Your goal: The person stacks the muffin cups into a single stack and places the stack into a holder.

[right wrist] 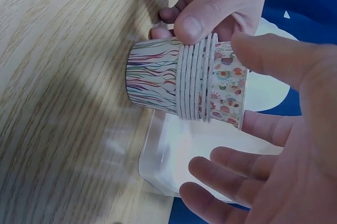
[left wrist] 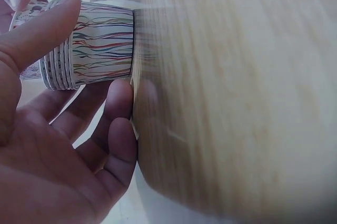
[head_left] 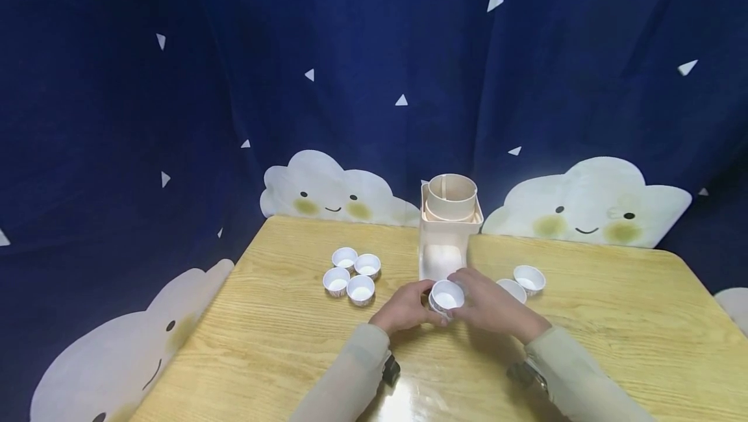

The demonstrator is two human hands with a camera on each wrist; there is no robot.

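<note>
In the head view both hands meet at a stack of white-lined paper baking cups [head_left: 447,296] on the wooden table. My left hand [head_left: 409,308] grips the stack from the left, its thumb along the rolled rims in the left wrist view. Colourful wavy lines cover the bottom cup [left wrist: 105,42], whose base is right at the tabletop. From the other side my right hand [head_left: 493,304] pinches the top cup [right wrist: 228,81], which has a small colourful print, between thumb and forefinger. Its other fingers [right wrist: 231,190] spread away from the stack.
Just behind the hands stands a beige plastic holder [head_left: 435,237] with a round tube [head_left: 452,196] on top. Several paper cups [head_left: 360,289] are grouped at left. Two more cups [head_left: 529,279] sit at right, partly behind my right hand. A dark blue curtain [head_left: 350,117] hangs behind the table.
</note>
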